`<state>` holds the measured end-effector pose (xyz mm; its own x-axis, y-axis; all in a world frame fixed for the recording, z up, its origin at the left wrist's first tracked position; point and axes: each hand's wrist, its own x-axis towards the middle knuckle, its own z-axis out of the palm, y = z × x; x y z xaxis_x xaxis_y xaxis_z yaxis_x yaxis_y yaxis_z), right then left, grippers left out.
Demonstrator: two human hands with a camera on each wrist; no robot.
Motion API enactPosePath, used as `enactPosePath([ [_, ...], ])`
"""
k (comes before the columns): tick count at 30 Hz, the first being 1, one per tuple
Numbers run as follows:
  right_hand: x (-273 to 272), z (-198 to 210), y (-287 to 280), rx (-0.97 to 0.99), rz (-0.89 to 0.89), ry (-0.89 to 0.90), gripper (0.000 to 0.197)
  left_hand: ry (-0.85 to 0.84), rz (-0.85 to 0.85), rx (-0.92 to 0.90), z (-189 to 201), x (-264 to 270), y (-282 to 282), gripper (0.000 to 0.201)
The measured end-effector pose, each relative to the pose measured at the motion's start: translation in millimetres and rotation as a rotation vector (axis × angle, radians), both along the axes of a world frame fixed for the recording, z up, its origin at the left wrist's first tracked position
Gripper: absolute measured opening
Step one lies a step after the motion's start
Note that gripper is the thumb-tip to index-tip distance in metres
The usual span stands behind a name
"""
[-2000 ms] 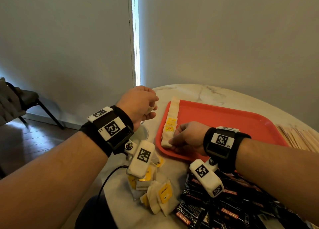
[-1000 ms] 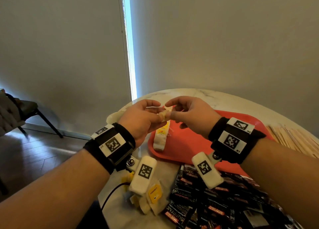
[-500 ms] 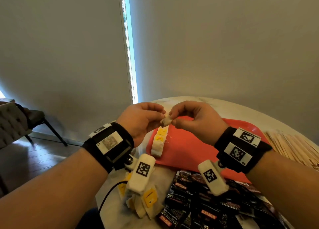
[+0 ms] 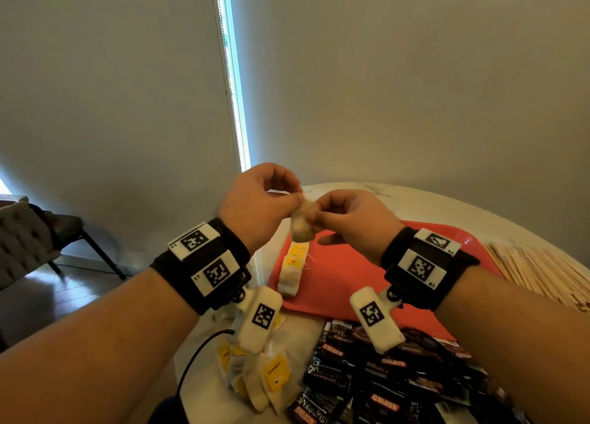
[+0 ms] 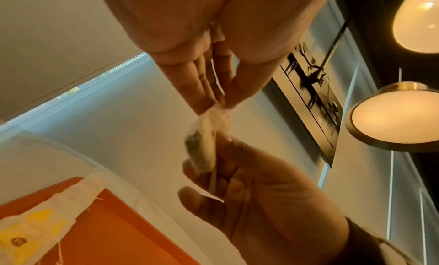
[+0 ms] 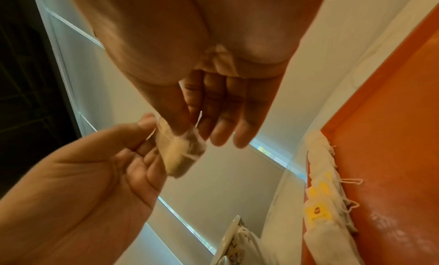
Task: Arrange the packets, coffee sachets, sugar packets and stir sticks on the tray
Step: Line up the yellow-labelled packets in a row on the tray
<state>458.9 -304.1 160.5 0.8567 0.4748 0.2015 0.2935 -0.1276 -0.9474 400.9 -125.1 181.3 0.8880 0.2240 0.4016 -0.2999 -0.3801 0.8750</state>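
Observation:
Both hands hold one small tea bag (image 4: 301, 224) in the air above the left end of the red tray (image 4: 357, 283). My left hand (image 4: 298, 197) pinches its top corner with thumb and fingertips (image 5: 215, 101). My right hand (image 4: 316, 212) pinches its other side, thumb (image 6: 182, 126) on the paper. The bag (image 5: 209, 137) looks pale with dark leaves inside (image 6: 180, 152). On the tray's left edge lies a row of tea bags (image 4: 292, 270) with yellow tags. Loose tea bags (image 4: 265, 375) and black coffee sachets (image 4: 383, 375) lie on the table in front of the tray.
Wooden stir sticks (image 4: 536, 270) lie in a heap to the right of the tray. The round marble table (image 4: 399, 200) ends close behind the tray, near the wall. A black cable (image 4: 194, 359) hangs over the table's near left edge. A chair (image 4: 35, 241) stands at far left.
Two seconds ago my right hand rested on the tea bag row on the tray. It has risen to meet the left hand, and both now hold one tea bag higher up.

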Motion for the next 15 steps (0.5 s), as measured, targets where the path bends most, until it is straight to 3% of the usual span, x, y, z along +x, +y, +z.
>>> enactPosePath([
  [4,4,5,7,0.051,-0.022,-0.020,0.015,0.070,-0.049,-0.068,-1,7,6,0.034],
  [9,10,8,14,0.068,-0.008,0.022,0.021,0.066,-0.016,-0.254,1,24,12,0.029],
  [15,31,16,27,0.216,-0.049,0.172,0.025,0.103,0.015,-0.303,5,57,22,0.028],
])
